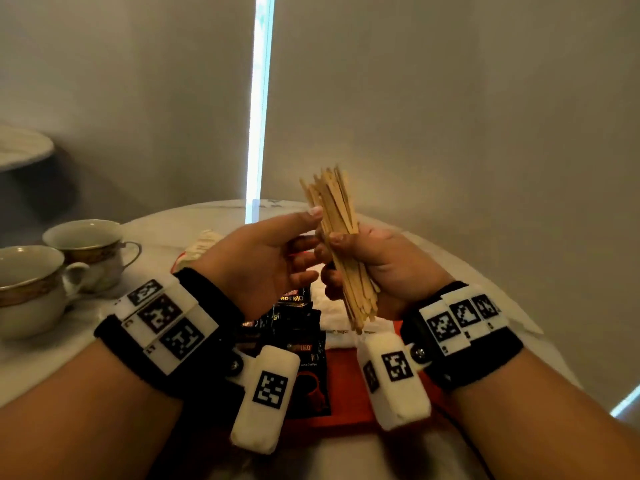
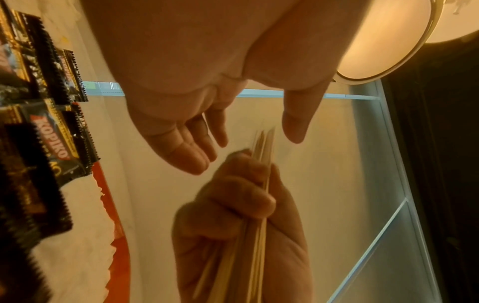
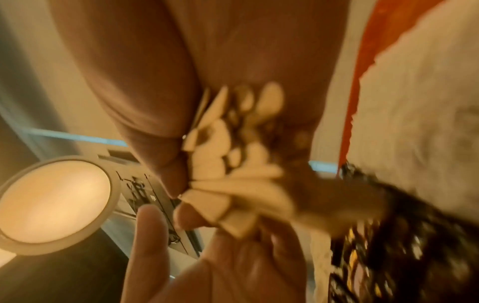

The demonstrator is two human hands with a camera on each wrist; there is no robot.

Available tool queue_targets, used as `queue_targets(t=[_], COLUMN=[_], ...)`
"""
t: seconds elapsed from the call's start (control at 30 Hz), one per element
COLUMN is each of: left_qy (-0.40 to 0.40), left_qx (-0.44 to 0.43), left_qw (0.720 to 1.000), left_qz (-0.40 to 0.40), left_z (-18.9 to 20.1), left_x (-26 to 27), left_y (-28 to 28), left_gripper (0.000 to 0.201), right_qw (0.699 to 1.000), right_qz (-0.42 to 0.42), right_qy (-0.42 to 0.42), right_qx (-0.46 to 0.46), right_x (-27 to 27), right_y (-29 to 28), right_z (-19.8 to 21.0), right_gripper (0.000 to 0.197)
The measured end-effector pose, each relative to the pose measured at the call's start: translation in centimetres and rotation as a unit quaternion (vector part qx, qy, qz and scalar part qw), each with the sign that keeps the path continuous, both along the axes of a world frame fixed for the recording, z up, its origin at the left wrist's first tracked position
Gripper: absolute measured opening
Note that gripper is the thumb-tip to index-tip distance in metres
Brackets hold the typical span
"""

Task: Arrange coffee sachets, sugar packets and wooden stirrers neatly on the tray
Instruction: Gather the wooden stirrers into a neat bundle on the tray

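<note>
**Stirrers in my right fist above the tray; left hand slack beside them**

My right hand (image 1: 377,261) is clenched round a bundle of wooden stirrers (image 1: 337,230), held upright and slightly fanned above the table; the wrist view shows their rounded ends spread unevenly. My left hand (image 1: 263,258) sits just beside the bundle with fingers relaxed and holding nothing, thumb extended toward the sticks. Whether the thumb tip touches them I cannot tell.

Beneath my wrists lies a red tray (image 1: 346,379). Black coffee sachets (image 1: 301,327) overlap one another on its left part. White sugar packets (image 1: 332,303) lie to their right, partly hidden by my right hand.

The surface is a round white table (image 1: 450,271) with marble-like veining. Two white cups (image 1: 52,271) with gold-patterned rims stand at its left edge, close together. A pale packet (image 1: 197,247) lies beyond my left hand; its contents cannot be made out.

Behind the table hang grey blinds (image 1: 450,116), with a narrow bright strip of daylight between them. The wrist views show a round ceiling lamp (image 2: 383,41), lit
</note>
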State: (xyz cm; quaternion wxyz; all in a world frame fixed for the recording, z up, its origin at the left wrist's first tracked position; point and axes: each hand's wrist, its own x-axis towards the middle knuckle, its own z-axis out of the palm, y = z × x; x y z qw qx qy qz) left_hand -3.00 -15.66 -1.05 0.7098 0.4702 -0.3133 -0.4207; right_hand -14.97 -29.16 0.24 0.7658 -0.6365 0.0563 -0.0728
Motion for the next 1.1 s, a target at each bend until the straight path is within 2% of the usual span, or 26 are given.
queue_targets(t=[0.1, 0.2, 0.37, 0.5, 0.63, 0.77, 0.83, 0.87, 0.9, 0.97, 1.03, 1.1], left_qy=[-0.032, -0.039, -0.016, -0.023, 0.026, 0.075, 0.096, 0.111, 0.123, 0.141, 0.146, 0.143], left_qx=[0.03, 0.052, 0.05, 0.067, -0.006, -0.083, -0.11, -0.122, -0.129, -0.136, -0.134, -0.128], left_qw=[0.999, 0.998, 0.997, 0.993, 0.989, 0.978, 0.969, 0.964, 0.96, 0.956, 0.955, 0.957], left_qz=[-0.028, -0.001, 0.061, 0.098, 0.145, 0.177, 0.201, 0.209, 0.214, 0.218, 0.219, 0.216], left_z=[-0.4, -0.8, -1.2, -1.5, -0.8, -0.4, -0.2, 0.0, 0.2, 0.5, 0.5, 0.4], left_x=[-1.0, -1.9, -2.7, -2.6, -2.5, -2.3, -1.5, -0.9, -0.4, 0.3, 0.7, 0.8], left_y=[-0.2, -0.8, -1.7, -1.7, -1.1, -1.2, -1.1, -1.0, -0.8, -0.5, -0.4, -0.3], left_gripper=[0.055, 0.067, 0.038, 0.033, 0.026, 0.017, 0.016, 0.014, 0.013, 0.013, 0.014, 0.016], right_qw=[0.998, 0.995, 0.996, 0.998, 0.996, 0.995, 0.988, 0.977, 0.952, 0.864, 0.783, 0.738], right_qz=[0.056, 0.095, 0.076, 0.06, 0.054, 0.0, -0.024, -0.025, -0.014, 0.048, 0.117, 0.145], right_qy=[0.012, 0.02, 0.014, 0.023, 0.034, 0.048, 0.085, 0.123, 0.175, 0.295, 0.368, 0.388], right_qx=[0.01, 0.033, 0.051, 0.015, -0.056, -0.084, -0.123, -0.173, -0.251, -0.405, -0.488, -0.532], right_x=[-0.1, -0.2, -0.8, -0.9, -1.2, -1.6, -2.6, -3.3, -4.2, -5.5, -5.7, -5.2], right_y=[0.7, 1.1, 1.4, 1.8, 1.9, 1.4, 0.6, 0.1, -0.2, -0.2, 0.6, 1.5], right_z=[-1.4, -1.9, -2.0, -2.1, -2.5, -2.0, -1.5, -1.2, -0.8, -0.2, -0.2, -0.7], right_gripper=[0.025, 0.02, 0.026, 0.023, 0.025, 0.034, 0.038, 0.035, 0.03, 0.025, 0.03, 0.032])
